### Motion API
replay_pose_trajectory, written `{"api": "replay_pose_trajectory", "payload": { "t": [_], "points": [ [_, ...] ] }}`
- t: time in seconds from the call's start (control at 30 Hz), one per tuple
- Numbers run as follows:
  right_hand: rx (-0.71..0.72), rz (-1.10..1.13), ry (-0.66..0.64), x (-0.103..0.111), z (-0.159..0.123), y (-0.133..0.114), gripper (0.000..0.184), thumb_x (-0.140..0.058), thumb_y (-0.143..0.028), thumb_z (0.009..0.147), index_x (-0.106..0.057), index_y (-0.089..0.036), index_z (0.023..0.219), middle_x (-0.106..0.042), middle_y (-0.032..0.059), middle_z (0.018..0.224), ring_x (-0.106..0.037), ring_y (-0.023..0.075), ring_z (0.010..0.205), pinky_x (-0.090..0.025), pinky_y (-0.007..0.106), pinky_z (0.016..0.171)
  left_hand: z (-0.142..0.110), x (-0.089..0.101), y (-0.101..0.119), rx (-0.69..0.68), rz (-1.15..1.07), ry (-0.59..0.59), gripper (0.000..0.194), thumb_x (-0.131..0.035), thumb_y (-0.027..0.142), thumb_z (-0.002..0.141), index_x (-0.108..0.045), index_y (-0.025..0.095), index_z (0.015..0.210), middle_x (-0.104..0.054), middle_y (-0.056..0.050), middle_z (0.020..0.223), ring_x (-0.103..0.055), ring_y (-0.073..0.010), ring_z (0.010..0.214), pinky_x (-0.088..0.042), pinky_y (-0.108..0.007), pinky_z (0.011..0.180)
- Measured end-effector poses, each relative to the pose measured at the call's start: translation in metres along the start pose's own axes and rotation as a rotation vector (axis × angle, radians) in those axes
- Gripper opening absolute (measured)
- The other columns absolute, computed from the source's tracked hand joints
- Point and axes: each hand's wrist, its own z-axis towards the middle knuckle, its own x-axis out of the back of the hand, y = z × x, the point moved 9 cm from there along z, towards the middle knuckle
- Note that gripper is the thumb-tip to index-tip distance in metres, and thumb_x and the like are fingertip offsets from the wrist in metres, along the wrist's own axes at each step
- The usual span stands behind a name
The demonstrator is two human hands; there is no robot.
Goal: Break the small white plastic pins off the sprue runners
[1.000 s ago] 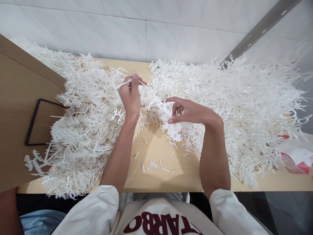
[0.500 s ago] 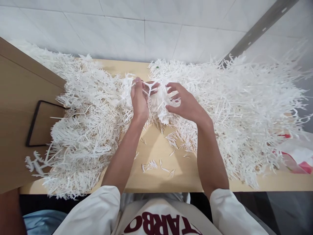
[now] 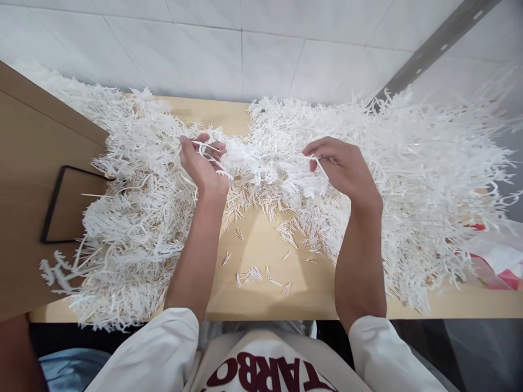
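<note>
My left hand [image 3: 202, 166] is closed round a thin white plastic branch piece [image 3: 204, 149] at the inner edge of the left heap of white plastic branches [image 3: 131, 218]. My right hand [image 3: 341, 166] is pinched on a strand of a white tangle [image 3: 269, 166] that stretches between both hands. This tangle hangs just above the wooden table [image 3: 261, 305]. Small loose white sticks [image 3: 251, 275] lie scattered on the table below my wrists.
A big heap of white branches [image 3: 408, 174] fills the right half of the table. A brown board with a black-rimmed cutout [image 3: 61, 204] stands at the left. A red and white bag [image 3: 494, 261] lies at the right edge. White tiled wall behind.
My hands were close together over the middle half a second ago. They have moved apart, left hand to the left and right hand to the right, stretching the tangle between them.
</note>
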Motion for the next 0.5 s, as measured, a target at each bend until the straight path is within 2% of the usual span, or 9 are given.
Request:
{"api": "replay_pose_trajectory", "payload": {
  "t": [0.17, 0.23, 0.3, 0.33, 0.4, 0.5],
  "points": [
    [-0.168, 0.014, 0.076, 0.013, -0.005, 0.018, 0.026, -0.039, -0.010, 0.073, -0.054, -0.020, 0.054, -0.066, 0.0024, 0.072, -0.059, 0.0150, 0.069, -0.042, 0.031, 0.061, -0.003, -0.005, 0.009, -0.012, -0.086, -0.034, 0.028, -0.044, 0.045, 0.090, -0.039, 0.022, 0.077, -0.058, 0.002, 0.077, -0.065, -0.0112, 0.074, -0.052, -0.031, 0.078],
    [-0.211, -0.004, 0.099, 0.022, -0.009, 0.021, 0.026, -0.040, -0.009, 0.071, -0.051, -0.020, 0.050, -0.064, 0.0019, 0.067, -0.057, 0.0139, 0.063, -0.040, 0.030, 0.057, 0.001, 0.003, 0.014, 0.007, -0.105, 0.031, 0.028, -0.040, 0.044, 0.093, -0.040, 0.022, 0.075, -0.059, 0.002, 0.074, -0.065, -0.0117, 0.083, -0.051, -0.030, 0.079],
    [-0.230, -0.027, 0.069, 0.028, -0.014, 0.020, 0.027, -0.040, -0.007, 0.069, -0.050, -0.020, 0.048, -0.062, 0.0015, 0.064, -0.056, 0.0141, 0.062, -0.039, 0.030, 0.057, 0.009, 0.014, 0.021, 0.028, -0.108, 0.107, 0.036, -0.032, 0.047, 0.095, -0.041, 0.022, 0.071, -0.060, 0.001, 0.072, -0.062, -0.0127, 0.101, -0.050, -0.030, 0.081],
    [-0.230, -0.037, 0.055, 0.031, -0.016, 0.019, 0.027, -0.040, -0.007, 0.069, -0.051, -0.021, 0.049, -0.063, 0.0013, 0.065, -0.057, 0.0147, 0.064, -0.040, 0.030, 0.058, 0.013, 0.019, 0.025, 0.021, -0.108, 0.125, 0.039, -0.029, 0.050, 0.095, -0.040, 0.022, 0.070, -0.061, 0.000, 0.072, -0.060, -0.0134, 0.109, -0.050, -0.030, 0.082],
    [-0.209, -0.060, 0.045, 0.036, -0.020, 0.013, 0.028, -0.040, -0.006, 0.071, -0.059, -0.022, 0.057, -0.066, 0.0011, 0.072, -0.059, 0.0162, 0.069, -0.043, 0.031, 0.062, 0.020, 0.018, 0.027, 0.050, -0.060, 0.076, 0.040, -0.026, 0.048, 0.096, -0.040, 0.022, 0.069, -0.064, -0.001, 0.076, -0.055, -0.0141, 0.119, -0.048, -0.031, 0.086],
    [-0.128, -0.067, -0.028, 0.029, -0.020, -0.003, 0.034, -0.044, -0.008, 0.075, -0.067, -0.027, 0.090, -0.069, -0.0004, 0.097, -0.063, 0.0191, 0.089, -0.048, 0.036, 0.078, 0.015, 0.003, 0.018, 0.097, -0.035, -0.051, 0.040, -0.032, 0.055, 0.092, -0.045, 0.022, 0.073, -0.065, -0.001, 0.082, -0.056, -0.0161, 0.117, -0.047, -0.031, 0.088]
  ]
}}
